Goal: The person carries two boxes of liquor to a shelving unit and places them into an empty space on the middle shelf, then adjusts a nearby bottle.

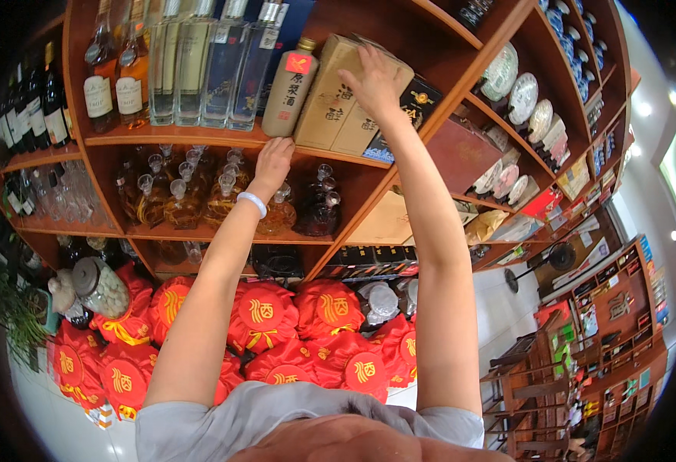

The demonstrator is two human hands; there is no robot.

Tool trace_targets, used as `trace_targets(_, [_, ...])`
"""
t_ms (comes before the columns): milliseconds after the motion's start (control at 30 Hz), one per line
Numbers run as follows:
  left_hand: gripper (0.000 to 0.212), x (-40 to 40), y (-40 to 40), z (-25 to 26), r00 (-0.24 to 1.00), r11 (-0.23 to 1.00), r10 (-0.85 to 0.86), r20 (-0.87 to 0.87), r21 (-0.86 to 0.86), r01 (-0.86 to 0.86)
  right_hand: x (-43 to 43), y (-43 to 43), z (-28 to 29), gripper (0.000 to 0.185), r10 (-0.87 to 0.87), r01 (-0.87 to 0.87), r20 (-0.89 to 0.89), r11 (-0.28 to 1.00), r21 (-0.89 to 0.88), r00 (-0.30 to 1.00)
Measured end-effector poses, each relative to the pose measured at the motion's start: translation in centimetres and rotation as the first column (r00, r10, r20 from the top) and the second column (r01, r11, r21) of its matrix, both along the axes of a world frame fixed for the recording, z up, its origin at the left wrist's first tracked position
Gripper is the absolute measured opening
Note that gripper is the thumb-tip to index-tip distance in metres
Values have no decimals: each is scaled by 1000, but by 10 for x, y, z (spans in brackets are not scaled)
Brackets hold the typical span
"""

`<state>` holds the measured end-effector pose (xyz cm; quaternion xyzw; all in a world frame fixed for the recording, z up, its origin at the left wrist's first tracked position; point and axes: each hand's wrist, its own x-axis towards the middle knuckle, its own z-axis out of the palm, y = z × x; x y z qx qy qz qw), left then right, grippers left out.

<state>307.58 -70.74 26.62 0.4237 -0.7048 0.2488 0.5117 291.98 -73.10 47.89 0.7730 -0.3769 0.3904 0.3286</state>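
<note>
My left hand (274, 163), with a pale bangle (252, 204) on the wrist, rests at the front edge of a wooden shelf (187, 140). Just above its fingers stands a tan bottle (287, 107) with a red label and a gold cap. My right hand (377, 81) lies with spread fingers against the upper part of tan cardboard boxes (329, 95) that lean to the right of the bottle. Both boxes bear dark writing. A dark patterned box (420, 97) stands beyond them, partly hidden by my right wrist.
Tall clear glass bottles (190, 75) and amber bottles (131, 86) line the same shelf. Stoppered decanters (183, 202) fill the compartment below. Red cloth-wrapped jars (262, 312) stand at floor level. Display plates (524, 97) occupy shelves on the right, with wooden chairs (534, 392) farther off.
</note>
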Motion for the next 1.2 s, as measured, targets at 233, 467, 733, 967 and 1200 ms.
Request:
trace_targets(233, [24, -3, -1, 3, 999, 999, -28, -14, 16, 29, -77, 106, -111, 26, 155, -363, 373, 720, 591, 915])
trace_targets(467, [17, -6, -6, 6, 994, 995, 49, 101, 86, -58, -244, 270, -451, 21, -326, -198, 298, 307, 931, 897])
trace_targets(733, [21, -17, 15, 38, 963, 981, 136, 234, 104, -164, -358, 565, -648, 18, -354, 206, -250, -157, 966, 901])
trace_targets(967, [39, -47, 19, 133, 917, 970, 233, 325, -140, -197, -347, 579, -649, 24, -941, -516, -148, -293, 805, 304])
trace_targets(1200, [66, -54, -6, 227, 739, 862, 456, 497, -41, -505, -335, 459, -648, 18, -895, -749, 415, 159, 643, 166])
